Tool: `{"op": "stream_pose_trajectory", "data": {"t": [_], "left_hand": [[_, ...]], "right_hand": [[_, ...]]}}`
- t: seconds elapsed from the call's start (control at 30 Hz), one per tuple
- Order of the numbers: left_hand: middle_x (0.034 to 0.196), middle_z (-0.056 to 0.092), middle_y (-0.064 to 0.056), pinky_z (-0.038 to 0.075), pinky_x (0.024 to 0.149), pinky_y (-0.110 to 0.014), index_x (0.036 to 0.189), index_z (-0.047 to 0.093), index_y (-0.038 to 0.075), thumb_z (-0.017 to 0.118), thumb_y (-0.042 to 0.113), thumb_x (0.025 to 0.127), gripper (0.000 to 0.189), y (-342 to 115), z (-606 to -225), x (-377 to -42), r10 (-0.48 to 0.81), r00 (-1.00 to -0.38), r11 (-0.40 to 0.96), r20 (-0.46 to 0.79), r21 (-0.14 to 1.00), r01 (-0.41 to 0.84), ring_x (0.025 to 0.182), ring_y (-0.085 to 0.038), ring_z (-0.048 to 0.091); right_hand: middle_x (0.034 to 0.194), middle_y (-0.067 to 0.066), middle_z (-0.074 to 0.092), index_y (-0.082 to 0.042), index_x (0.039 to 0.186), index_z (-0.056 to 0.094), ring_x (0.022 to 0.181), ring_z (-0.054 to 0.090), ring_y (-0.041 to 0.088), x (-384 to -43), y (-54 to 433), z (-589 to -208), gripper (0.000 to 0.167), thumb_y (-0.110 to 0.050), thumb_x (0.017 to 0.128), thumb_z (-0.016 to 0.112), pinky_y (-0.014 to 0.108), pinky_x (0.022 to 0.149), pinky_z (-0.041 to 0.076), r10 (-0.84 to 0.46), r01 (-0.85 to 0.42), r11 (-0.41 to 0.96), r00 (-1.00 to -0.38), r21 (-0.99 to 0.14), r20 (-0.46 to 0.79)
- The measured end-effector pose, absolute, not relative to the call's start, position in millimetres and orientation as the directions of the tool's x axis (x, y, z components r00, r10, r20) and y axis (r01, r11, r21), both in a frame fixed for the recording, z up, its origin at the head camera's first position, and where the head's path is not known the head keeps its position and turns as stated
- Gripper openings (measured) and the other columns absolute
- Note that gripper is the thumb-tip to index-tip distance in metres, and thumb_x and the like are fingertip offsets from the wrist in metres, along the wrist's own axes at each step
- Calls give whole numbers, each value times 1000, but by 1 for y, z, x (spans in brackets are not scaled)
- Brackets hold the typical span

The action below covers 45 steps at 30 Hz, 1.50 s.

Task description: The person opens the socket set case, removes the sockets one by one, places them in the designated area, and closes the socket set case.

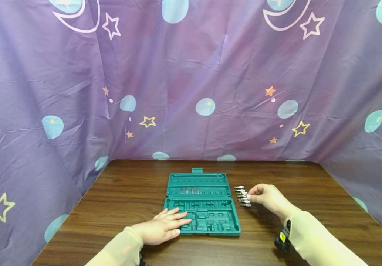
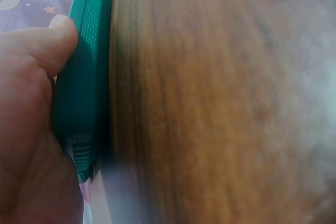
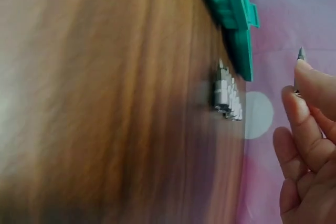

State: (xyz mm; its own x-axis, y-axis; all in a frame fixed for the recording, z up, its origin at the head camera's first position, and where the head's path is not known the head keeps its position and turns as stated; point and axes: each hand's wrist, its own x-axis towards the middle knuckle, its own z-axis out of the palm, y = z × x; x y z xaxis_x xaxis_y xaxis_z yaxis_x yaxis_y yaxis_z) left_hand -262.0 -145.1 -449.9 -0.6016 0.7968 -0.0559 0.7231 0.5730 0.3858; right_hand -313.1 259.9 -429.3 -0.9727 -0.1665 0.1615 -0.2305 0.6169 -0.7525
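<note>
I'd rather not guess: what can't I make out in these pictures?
Head: near-left corner of the green case, covered by the left hand.
Head: any markings on the loose bits, too small.
Right wrist: middle of the pinched bit, hidden by the right hand.

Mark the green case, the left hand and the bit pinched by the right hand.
Green case [image 1: 210, 233]: head view, on its front rim.
Left hand [image 1: 162, 227]: head view, on its back.
Pinched bit [image 3: 301, 53]: right wrist view, on its tip.

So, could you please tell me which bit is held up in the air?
The bit pinched in the right hand; the silver bits lie together in a row on the table, and the pinkish bits sit in the green case.
</note>
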Motion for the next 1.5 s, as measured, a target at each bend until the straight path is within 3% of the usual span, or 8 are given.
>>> {"op": "stream_pose_trajectory", "data": {"t": [0.3,0.6,0.77,1.03,1.2,1.5], "left_hand": [[157,29,0,11,115,-55,150,37,26,36,34,105,46,-146,-446,-260,789,-613,584,-46,365,725,145,-28,17],[157,28,1,11,115,-53,151,35,27,35,37,105,46,-146,-446,-260,789,-613,584,-51,373,721,146,-27,16],[157,28,2,10,115,-53,151,35,28,35,37,105,47,-146,-446,-260,787,-615,584,-48,377,719,146,-26,15],[157,28,3,11,115,-53,151,35,27,35,37,105,47,-144,-444,-260,788,-614,585,-48,368,723,146,-26,15],[157,29,2,11,115,-53,150,36,27,35,37,105,46,-143,-444,-259,790,-612,583,-42,363,727,146,-27,16],[156,29,2,12,115,-54,150,36,27,36,37,105,46,-144,-445,-259,791,-610,582,-45,362,728,146,-27,16]], "right_hand": [[73,-3,62,-8,80,67,68,52,10,-304,262,-438,12,-15,79,77,26,61,41,-253,-282,695,-957,-661,142],[70,-12,61,-21,72,65,69,54,8,-304,258,-443,16,-26,74,80,48,74,36,-220,-272,840,-962,-470,165],[70,-12,61,-21,71,64,69,55,8,-304,256,-443,18,-25,73,81,50,74,37,-219,-273,856,-961,-438,171],[67,-9,59,-17,71,59,61,50,9,-305,256,-445,24,-19,70,82,33,60,39,-183,-237,833,-971,-500,156],[65,-7,58,-14,71,57,61,50,11,-305,256,-441,26,-15,69,82,30,57,39,-188,-248,799,-968,-548,164],[69,-3,59,-10,75,60,64,52,12,-314,230,-419,17,-14,79,76,30,60,43,-176,-267,733,-963,-626,205]]}}
